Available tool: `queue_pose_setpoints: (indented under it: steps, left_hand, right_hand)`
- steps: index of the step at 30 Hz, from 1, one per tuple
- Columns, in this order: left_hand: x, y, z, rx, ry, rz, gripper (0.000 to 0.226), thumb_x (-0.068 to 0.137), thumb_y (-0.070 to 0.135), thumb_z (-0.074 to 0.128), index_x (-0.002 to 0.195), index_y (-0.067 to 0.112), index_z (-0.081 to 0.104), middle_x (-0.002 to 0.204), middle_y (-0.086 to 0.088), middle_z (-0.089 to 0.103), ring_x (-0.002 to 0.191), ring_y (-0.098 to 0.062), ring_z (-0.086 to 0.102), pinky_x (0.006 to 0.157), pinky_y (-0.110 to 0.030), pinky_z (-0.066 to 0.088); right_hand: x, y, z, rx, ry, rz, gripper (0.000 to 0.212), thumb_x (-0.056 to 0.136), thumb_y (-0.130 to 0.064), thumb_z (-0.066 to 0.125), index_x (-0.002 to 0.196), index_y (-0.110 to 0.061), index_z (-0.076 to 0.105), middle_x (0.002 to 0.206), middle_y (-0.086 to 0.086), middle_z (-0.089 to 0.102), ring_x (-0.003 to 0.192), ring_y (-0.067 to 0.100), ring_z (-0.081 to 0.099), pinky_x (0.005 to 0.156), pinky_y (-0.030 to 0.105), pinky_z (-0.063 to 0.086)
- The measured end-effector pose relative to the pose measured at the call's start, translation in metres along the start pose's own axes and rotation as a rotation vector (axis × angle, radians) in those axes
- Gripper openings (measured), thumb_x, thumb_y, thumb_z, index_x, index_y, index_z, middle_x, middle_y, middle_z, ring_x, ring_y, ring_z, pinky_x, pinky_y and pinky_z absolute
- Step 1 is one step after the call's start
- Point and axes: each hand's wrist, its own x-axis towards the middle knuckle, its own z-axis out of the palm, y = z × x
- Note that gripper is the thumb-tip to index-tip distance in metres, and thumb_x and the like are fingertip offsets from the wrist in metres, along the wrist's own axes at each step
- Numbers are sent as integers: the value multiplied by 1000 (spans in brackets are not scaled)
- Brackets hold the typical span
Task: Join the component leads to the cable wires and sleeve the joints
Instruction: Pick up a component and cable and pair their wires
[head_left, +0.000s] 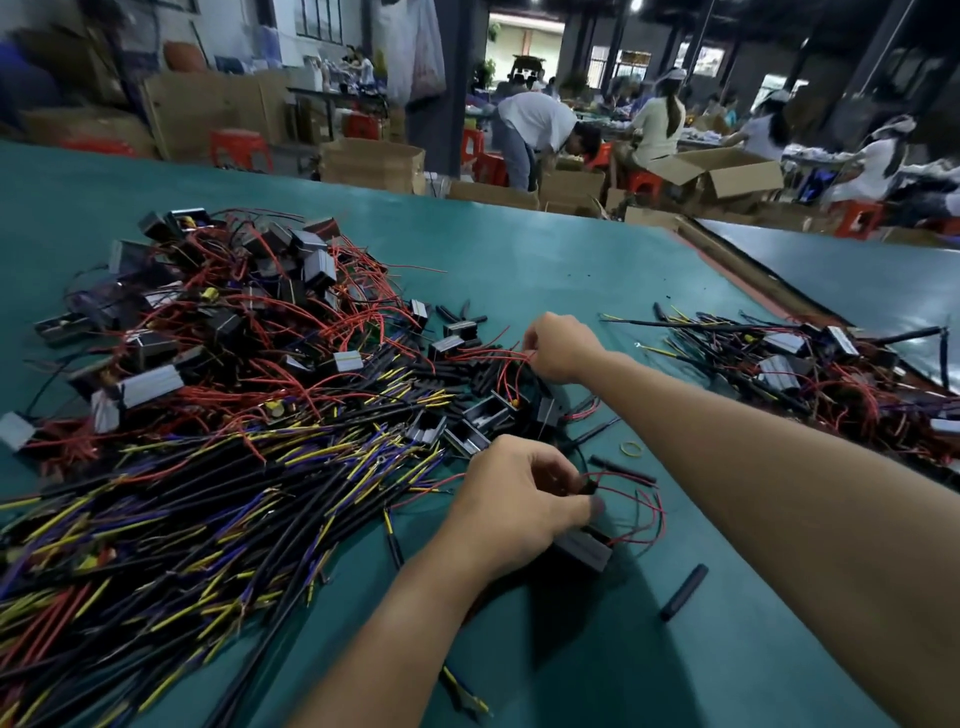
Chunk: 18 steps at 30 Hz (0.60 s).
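Head-worn camera view over a green work table (519, 249). At bottom centre, the left hand (519, 499) has its fingers curled, pinching thin red leads (649, 514) just above a grey block component (582, 551) that sits directly below the hand. Higher up, mid-frame, the right hand (558, 345) reaches to a cluster of dark components (483, 415), its fingertips closed on a red lead (498, 352) (the fingertips themselves are hidden). Black cables with yellow and blue wires (208, 493) sprawl across the lower left. A loose black sleeve (683, 592) lies at lower right.
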Motion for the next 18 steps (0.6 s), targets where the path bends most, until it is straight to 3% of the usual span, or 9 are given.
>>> queue_pose_setpoints:
  steps: [6,9,11,13,15,18]
  left_hand:
    - [-6,12,-13,-262,-102,-134,16,72,-11,76,80,0,68,66,-8,64,56,-19,54,53,-25,49]
    - [-8,15,-20,-312,-92,-170,18,73,-13,73,86,-1,69,75,-12,67,61,-16,62,59,-25,55]
    - [-8,16,-23,-332,-105,-179,22,73,-17,71,85,1,68,75,-12,69,61,-14,66,61,-26,58]
    - [-8,17,-24,-340,-112,-172,21,74,-18,70,84,1,68,75,-12,69,60,-14,67,60,-25,59]
    - [-9,17,-22,-359,-115,-174,16,77,-15,70,86,-2,68,74,-12,69,59,-16,66,58,-25,58]
    - [-10,16,-20,-367,-109,-182,12,77,-11,72,87,-5,68,72,-13,68,58,-19,67,57,-24,57]
  right_hand:
    - [-31,7,-1,51,87,-3,22,85,-17,57,102,-17,71,103,9,72,98,33,65,82,35,53]
    - [-48,17,-6,327,239,127,22,90,-16,57,106,-15,72,97,5,73,94,28,64,84,34,51]
    - [-66,24,-6,558,282,178,21,91,-11,56,93,-20,75,72,-3,66,69,20,58,66,28,46]
    - [-87,25,-1,621,283,180,27,89,-10,59,74,-29,72,57,-9,56,51,10,46,54,23,37]
    - [-105,25,7,618,284,197,27,87,-11,61,70,-30,71,58,-11,58,54,8,49,57,23,38]
    - [-115,33,10,608,373,281,22,86,-8,59,86,-26,73,78,-10,65,72,13,58,68,23,39]
